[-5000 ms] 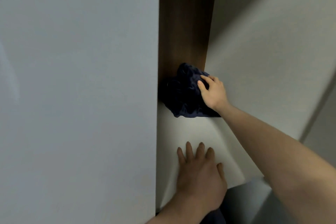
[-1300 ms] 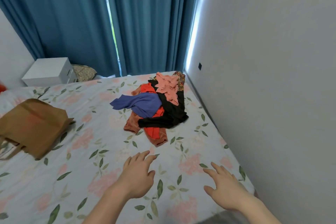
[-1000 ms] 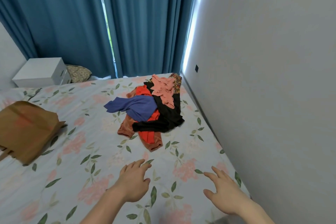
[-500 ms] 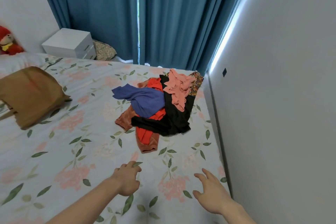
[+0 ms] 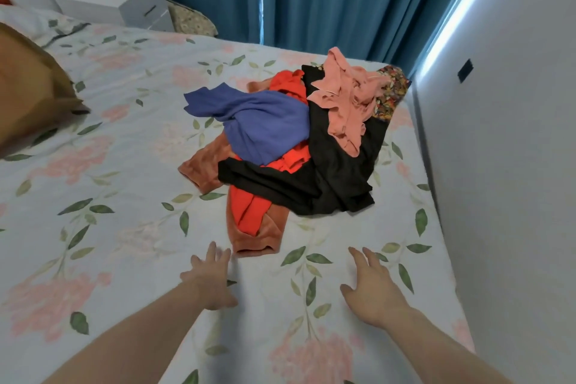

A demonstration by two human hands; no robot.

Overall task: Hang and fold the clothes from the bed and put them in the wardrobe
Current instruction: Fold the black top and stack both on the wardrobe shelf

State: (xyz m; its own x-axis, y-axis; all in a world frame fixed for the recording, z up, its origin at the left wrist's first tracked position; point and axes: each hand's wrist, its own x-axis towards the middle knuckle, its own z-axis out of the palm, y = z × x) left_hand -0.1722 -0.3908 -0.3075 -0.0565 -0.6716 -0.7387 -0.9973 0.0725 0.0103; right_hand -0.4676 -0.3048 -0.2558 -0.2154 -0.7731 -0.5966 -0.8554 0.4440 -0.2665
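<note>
We've got both hands out flat over the bed (image 5: 93, 227), left hand (image 5: 209, 280) and right hand (image 5: 372, 288) spread and holding nothing, reaching for the clothes pile (image 5: 290, 146) heaped just ahead by the wall

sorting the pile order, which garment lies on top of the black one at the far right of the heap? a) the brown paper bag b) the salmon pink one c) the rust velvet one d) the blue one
b: the salmon pink garment is draped over the black garment at the right of the pile, while the blue garment lies further left, over the red one.
</note>
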